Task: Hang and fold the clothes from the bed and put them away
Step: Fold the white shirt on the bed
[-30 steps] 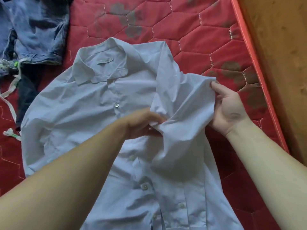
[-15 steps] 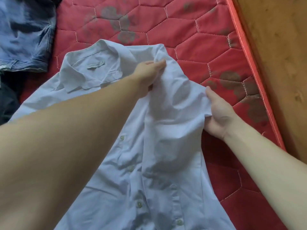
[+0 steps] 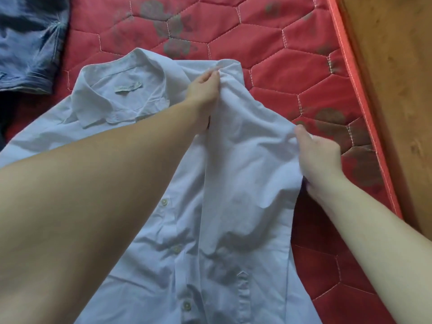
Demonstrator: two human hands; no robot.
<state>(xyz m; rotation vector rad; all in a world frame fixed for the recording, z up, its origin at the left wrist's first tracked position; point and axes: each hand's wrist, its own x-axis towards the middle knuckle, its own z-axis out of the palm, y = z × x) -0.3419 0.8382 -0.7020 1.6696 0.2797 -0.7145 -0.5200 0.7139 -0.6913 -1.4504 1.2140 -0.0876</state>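
Note:
A pale blue button-up shirt lies front up on the red quilted mattress, collar toward the far side. Its right sleeve and side are folded inward over the button line. My left hand pinches the fabric at the right shoulder, near the collar. My right hand grips the outer edge of the folded part, about mid-chest. My left forearm hides much of the shirt's left side.
A blue denim garment lies at the far left of the mattress, with dark cloth below it at the left edge. The mattress edge runs down the right side, with brown wooden floor beyond it.
My left hand has moved from the shirt's middle up to the right shoulder. The right hand has kept its grip on the folded edge, and the fold now lies flatter.

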